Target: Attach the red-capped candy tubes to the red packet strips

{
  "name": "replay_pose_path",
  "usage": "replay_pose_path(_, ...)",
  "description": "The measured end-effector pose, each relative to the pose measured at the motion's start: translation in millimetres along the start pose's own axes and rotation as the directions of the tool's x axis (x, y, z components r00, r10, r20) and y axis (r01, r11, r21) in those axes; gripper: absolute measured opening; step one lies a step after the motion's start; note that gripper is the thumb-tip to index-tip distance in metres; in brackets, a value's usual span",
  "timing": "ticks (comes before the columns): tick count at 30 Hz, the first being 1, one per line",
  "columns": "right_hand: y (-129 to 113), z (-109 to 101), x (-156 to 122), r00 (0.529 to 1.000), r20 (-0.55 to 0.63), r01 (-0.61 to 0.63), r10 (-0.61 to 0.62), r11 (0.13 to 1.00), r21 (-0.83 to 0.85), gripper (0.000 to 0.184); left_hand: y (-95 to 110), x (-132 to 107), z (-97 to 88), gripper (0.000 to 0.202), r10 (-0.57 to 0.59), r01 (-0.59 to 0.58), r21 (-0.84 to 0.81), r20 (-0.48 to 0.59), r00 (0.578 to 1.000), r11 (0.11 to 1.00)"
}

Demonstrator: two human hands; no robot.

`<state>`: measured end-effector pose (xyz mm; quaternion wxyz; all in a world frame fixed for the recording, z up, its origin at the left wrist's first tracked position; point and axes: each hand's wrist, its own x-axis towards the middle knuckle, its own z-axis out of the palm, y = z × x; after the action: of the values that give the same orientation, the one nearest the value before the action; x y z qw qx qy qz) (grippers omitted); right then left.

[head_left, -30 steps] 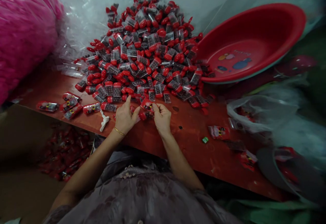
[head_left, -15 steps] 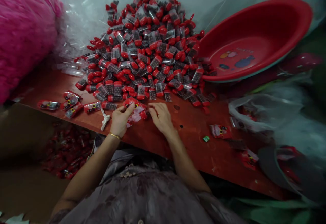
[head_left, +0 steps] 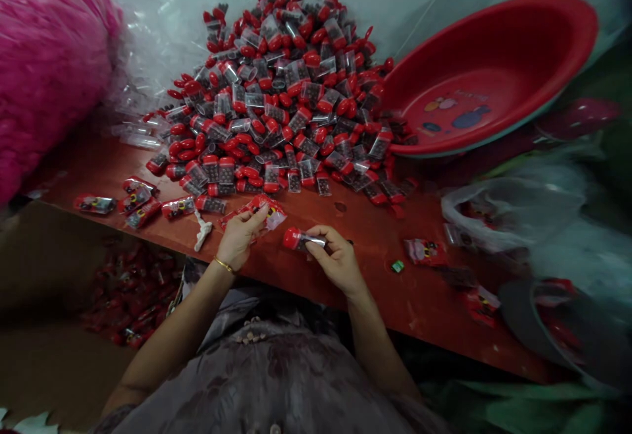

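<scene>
Between the thumb and fingers of my right hand point(head_left: 338, 259) is a small clear tube with a red cap point(head_left: 292, 238), held on its side with the cap pointing left. My left hand point(head_left: 241, 236) pinches red printed plastic wrappers point(head_left: 272, 213) that lie at the table's near side. Just beyond both hands rises a big heap of red-capped clear containers point(head_left: 276, 114) with dark contents. Left of my left hand are a twisted white scrap point(head_left: 202, 231) and several filled red packets point(head_left: 141, 198).
A large red basin point(head_left: 494, 78) leans at the right of the heap. A pink bulging bag point(head_left: 49, 65) stands at the left. Clear plastic bags point(head_left: 513, 210) and loose packets point(head_left: 425, 251) lie on the right. More red packets point(head_left: 133, 289) are below the table edge.
My right hand has moved right and toward me, and the capped tube now shows clearly in its fingers, apart from the wrappers. My left hand stays nearly in place with the wrappers.
</scene>
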<state>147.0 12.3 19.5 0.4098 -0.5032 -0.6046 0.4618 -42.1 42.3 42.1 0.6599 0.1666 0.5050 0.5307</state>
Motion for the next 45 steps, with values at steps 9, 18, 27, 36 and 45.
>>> replay_pose_path(9,-8,8,-1,0.993,-0.088,-0.069,0.075,0.995,0.071,0.02,-2,-11,2.9,0.04,-0.034,0.029,0.056,0.097,0.995,0.998)
replay_pose_path(18,-8,7,-8,0.995,-0.071,-0.061,0.065,0.996,0.057,0.02,-3,-9,2.0,0.044,-0.031,0.029,0.058,0.034,0.999,0.998)
replay_pose_path(27,-15,9,-20,0.999,-0.036,-0.038,0.039,0.999,0.015,0.018,-12,-5,2.4,0.045,0.105,-0.105,0.144,0.006,0.994,0.984)
replay_pose_path(36,-11,17,-17,0.986,-0.13,-0.105,0.109,0.994,0.037,0.02,-17,-7,-1.2,0.041,0.238,-0.241,0.319,0.051,0.97,0.917)
replay_pose_path(45,-6,33,-13,0.96,-0.229,-0.111,0.161,0.97,0.217,0.023,-27,-12,3.6,0.029,0.299,-0.307,0.195,0.068,0.952,0.932)
